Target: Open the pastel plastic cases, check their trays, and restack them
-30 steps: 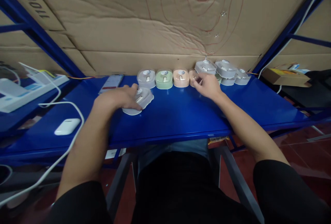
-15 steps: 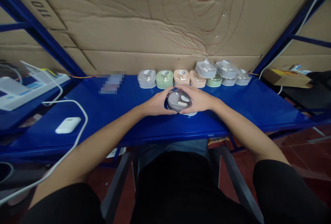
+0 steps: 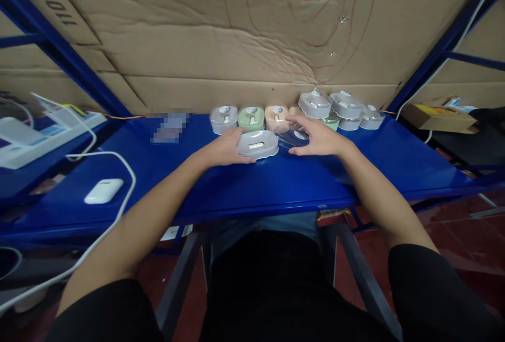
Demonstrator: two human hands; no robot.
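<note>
Left hand: the left hand (image 3: 224, 148) reaches forward over the blue table (image 3: 252, 179), forearm stretched out from the lower left, palm down.
Left fingers: the fingers (image 3: 241, 159) are closed on the left edge of the white tray (image 3: 257, 144); thumb near the front rim.
White tray: lies on the table near its middle, just in front of the row of cases, with a small pale piece seated in its top.
Right hand: the right hand (image 3: 319, 137) reaches in from the lower right, wrist slightly raised, palm turned left and down.
Right fingers: curled around the clear lid (image 3: 292, 137), which is held just right of the white tray and tilted.
Contact between lid and tray: cannot tell whether they touch.
Row of cases: small lidded cases (image 3: 252, 118) in grey, green and peach stand side by side along the cardboard wall (image 3: 236, 42); more are stacked at the right end.
Left of table: a white charging case (image 3: 103, 191) beside a white cable (image 3: 114, 158).
Hidden or unclear: the peach case behind the right hand is partly covered; a flat item (image 3: 170, 126) at the back left is blurred; the lid's outline is faint.
Cut off: both upper arms leave the picture at the bottom.
</note>
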